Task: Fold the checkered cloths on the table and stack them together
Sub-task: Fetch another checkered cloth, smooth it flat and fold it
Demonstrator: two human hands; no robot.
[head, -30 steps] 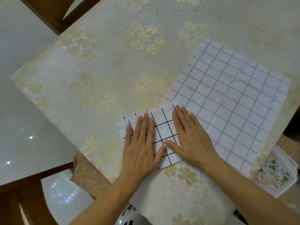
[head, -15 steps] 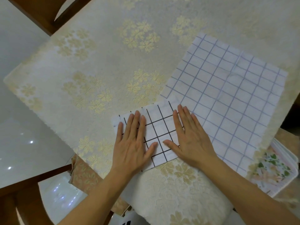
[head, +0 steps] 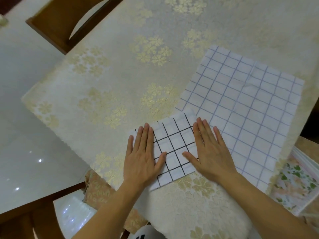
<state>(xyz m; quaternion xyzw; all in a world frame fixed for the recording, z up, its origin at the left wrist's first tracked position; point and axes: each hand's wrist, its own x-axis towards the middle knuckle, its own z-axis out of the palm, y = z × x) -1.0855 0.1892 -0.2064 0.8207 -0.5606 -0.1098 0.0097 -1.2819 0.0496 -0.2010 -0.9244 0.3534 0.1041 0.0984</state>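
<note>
The table point(head: 120, 80), under its cream cloth with gold flowers, fills the view, and the work sits toward its near right side. Biggest piece on it is the blue-lined checkered cloth point(head: 245, 107), spread fully open and flat, reaching toward the table's right edge. No fold in that one yet, only creases across its surface.

Just beside it, close to the near edge, lies the black-lined checkered cloth point(head: 174, 145), already down to a small rectangle, its far right corner overlapping the near left corner of the open cloth. That one looks folded, or very nearly so.

Both hands are down on it. The left hand point(head: 142, 157) lies flat on its left portion, fingers straight and together, gripping nothing. The right hand point(head: 210, 150) presses flat on its right side, fingers extended and reaching onto the blue-lined cloth, thumb out across the squares, nothing held.

My read: they are smoothing the fold. One cloth is about done, the larger one is wholly to do, and the stacking has not begun. Roughly the halfway mark, perhaps a little short of it.
</note>
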